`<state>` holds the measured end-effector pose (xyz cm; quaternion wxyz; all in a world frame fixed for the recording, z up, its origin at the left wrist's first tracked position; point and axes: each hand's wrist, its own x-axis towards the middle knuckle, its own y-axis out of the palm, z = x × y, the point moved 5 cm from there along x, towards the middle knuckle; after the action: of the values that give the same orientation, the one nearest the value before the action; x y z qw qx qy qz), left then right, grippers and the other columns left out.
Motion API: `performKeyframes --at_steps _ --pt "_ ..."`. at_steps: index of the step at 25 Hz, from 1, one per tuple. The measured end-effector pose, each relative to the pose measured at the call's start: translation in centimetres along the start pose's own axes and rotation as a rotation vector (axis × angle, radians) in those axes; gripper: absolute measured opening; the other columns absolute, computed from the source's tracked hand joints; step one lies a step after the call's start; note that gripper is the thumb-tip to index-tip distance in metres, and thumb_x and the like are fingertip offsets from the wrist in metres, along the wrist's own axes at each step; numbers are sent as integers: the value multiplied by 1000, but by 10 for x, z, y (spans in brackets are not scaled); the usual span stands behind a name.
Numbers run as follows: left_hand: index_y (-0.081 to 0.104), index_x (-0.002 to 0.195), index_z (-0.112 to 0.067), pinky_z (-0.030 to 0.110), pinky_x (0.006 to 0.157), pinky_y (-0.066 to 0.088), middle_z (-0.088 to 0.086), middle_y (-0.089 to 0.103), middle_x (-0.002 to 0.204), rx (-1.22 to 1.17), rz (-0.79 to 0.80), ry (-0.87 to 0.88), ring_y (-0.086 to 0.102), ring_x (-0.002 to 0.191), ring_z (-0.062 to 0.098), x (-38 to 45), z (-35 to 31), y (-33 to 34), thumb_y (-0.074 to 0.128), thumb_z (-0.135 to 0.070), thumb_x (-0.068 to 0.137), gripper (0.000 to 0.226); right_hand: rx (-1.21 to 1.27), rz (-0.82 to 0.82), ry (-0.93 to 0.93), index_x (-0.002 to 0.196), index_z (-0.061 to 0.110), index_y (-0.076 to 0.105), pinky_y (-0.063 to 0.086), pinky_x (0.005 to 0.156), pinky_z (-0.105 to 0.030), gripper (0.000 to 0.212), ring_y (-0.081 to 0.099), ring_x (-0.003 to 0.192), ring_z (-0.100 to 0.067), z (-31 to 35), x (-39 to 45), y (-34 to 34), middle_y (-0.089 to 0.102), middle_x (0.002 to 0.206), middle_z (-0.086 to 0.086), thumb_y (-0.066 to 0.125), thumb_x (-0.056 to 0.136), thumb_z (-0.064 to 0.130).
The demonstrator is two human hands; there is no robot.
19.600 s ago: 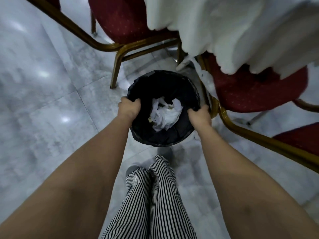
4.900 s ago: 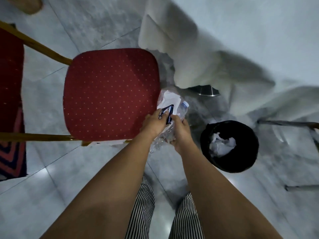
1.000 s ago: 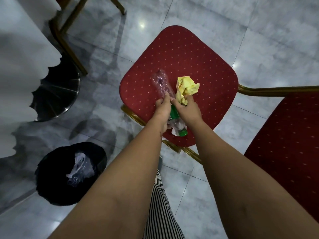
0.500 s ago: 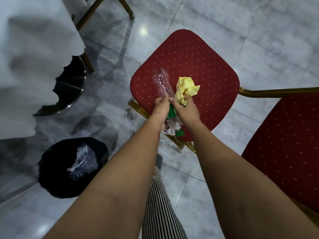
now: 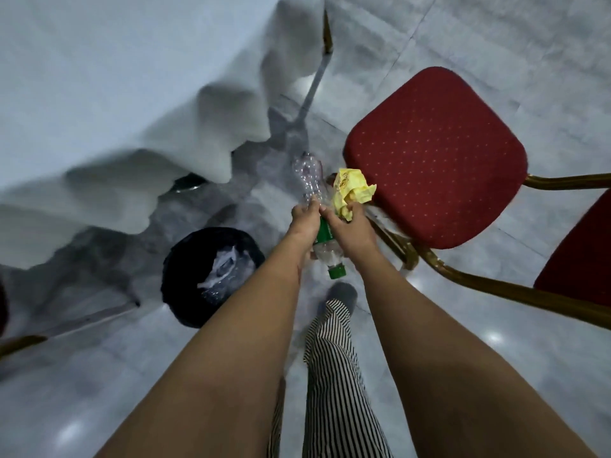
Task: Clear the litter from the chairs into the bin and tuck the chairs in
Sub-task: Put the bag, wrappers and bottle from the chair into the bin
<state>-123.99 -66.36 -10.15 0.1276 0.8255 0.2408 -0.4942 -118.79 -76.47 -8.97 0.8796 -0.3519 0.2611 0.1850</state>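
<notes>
My left hand (image 5: 305,219) grips a crushed clear plastic bottle (image 5: 309,175) that sticks up past my fingers. My right hand (image 5: 350,229) holds a crumpled yellow wrapper (image 5: 352,190) together with a clear bottle with a green label and green cap (image 5: 330,259), cap pointing down. Both hands are pressed together above the floor, left of the red dotted chair seat (image 5: 436,157), which is bare. The black-lined bin (image 5: 211,276) stands on the floor to the lower left of my hands and holds white paper and plastic.
A table under a white draped cloth (image 5: 115,94) fills the upper left, with its metal base (image 5: 186,185) showing below the cloth. A second red chair (image 5: 582,256) with a gold frame (image 5: 496,285) is at the right. My striped trouser leg (image 5: 334,375) and shoe are below my hands.
My hands have lifted both bottles and the yellow wrapper off the chair seat and carried them left, off the seat and towards the bin. The view has swung left.
</notes>
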Motion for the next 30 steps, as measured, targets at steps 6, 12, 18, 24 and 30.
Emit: performKeyframes --at_steps 6,12,18,24,30 --pt "52 125 -18 44 87 53 12 59 118 -43 -83 -72 60 103 29 -29 84 -140 30 -47 101 44 7 125 1 126 16 49 45 74 -29 63 59 96 -23 -8 -87 139 62 108 -2 64 83 58" --pt "38 145 -18 39 66 50 14 54 129 -64 -136 -241 57 105 31 -27 160 -230 29 -54 100 59 -116 275 57 141 19 41 55 87 -44 73 59 102 -27 -26 -128 242 58 121 -10 60 84 60" --pt "52 129 -18 35 60 49 10 62 116 -142 -87 -319 60 90 24 17 208 -270 32 -54 99 52 -185 360 78 133 13 48 55 82 -38 64 62 101 -32 -44 -110 306 60 115 -11 60 87 56" --pt "55 125 -12 36 66 54 11 65 111 -209 -56 -328 64 92 26 91 214 -277 36 -48 101 47 -281 435 56 137 10 46 46 94 -39 62 58 113 -36 -55 -46 346 60 126 -15 50 94 54" --pt "54 130 -16 28 80 49 8 63 115 -103 -119 -168 59 96 23 137 205 -277 36 -35 102 38 -318 383 51 151 17 32 37 94 -30 61 48 130 -33 -67 -9 354 50 145 -12 48 99 45"
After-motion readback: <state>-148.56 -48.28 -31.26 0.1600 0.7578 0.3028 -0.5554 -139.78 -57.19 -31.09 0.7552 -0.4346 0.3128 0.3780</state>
